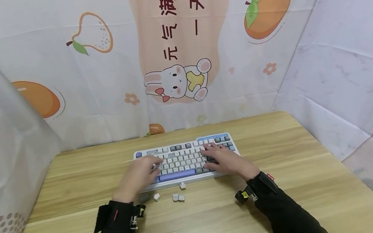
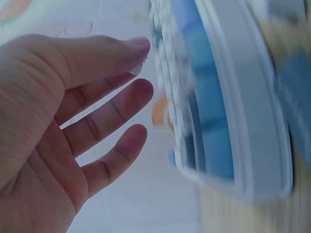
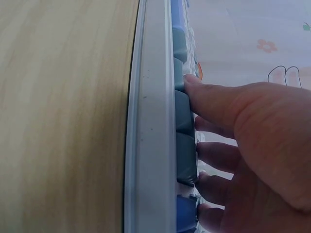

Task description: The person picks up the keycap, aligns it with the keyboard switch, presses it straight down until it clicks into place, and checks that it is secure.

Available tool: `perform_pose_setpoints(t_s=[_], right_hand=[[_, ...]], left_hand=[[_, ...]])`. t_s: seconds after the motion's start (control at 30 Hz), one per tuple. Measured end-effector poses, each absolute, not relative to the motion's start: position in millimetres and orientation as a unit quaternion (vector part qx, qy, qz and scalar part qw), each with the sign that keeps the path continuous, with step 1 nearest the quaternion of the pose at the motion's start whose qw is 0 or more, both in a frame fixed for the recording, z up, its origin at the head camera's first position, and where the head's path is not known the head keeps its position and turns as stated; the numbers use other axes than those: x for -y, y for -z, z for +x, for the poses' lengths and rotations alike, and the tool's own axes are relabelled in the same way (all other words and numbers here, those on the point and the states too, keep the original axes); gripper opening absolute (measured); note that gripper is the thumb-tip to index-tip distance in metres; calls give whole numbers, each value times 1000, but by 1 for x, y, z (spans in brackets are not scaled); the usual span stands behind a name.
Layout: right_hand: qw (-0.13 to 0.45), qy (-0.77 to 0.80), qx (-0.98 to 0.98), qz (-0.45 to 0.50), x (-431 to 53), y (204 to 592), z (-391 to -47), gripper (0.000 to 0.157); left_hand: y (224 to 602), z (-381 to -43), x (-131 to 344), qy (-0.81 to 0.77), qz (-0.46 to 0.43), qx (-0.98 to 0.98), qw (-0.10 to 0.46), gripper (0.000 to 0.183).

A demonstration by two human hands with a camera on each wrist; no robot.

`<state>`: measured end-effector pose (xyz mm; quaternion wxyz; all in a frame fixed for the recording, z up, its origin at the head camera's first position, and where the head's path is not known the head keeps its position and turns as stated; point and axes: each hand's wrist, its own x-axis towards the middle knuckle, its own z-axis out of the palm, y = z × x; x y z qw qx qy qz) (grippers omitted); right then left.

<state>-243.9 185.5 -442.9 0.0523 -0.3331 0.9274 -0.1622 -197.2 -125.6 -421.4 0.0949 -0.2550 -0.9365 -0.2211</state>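
A white keyboard point(image 1: 182, 180) with white, grey and blue keycaps lies on the wooden table. Over its left end is my left hand point(image 1: 139, 176). In the left wrist view the thumb and forefinger of that hand pinch a small white keycap point(image 2: 137, 70), mostly covered by the thumb; the other fingers are spread. My right hand point(image 1: 228, 160) rests on the right part of the keyboard, fingers apart. In the right wrist view its thumb touches the keys beside a dark grey keycap point(image 3: 182, 111).
Several loose keycaps lie in front of the keyboard, among them a white keycap point(image 1: 182, 185) at its front edge and another white keycap point(image 1: 157, 197) further left. A dark grey keycap point(image 1: 143, 198) lies by the left wrist. Behind the wooden table point(image 1: 197, 229) hangs a printed curtain point(image 1: 104, 84).
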Motion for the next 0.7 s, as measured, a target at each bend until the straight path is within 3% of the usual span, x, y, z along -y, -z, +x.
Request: perform_pose_setpoints(t_s=[0.2, 0.7], right_hand=[[46, 164, -926, -336, -185, 442, -245, 56], [58, 166, -928, -329, -184, 446, -249, 57]], left_hand=[[425, -200, 150, 239, -220, 941, 98, 28], [437, -204, 151, 223, -189, 952, 93, 24]])
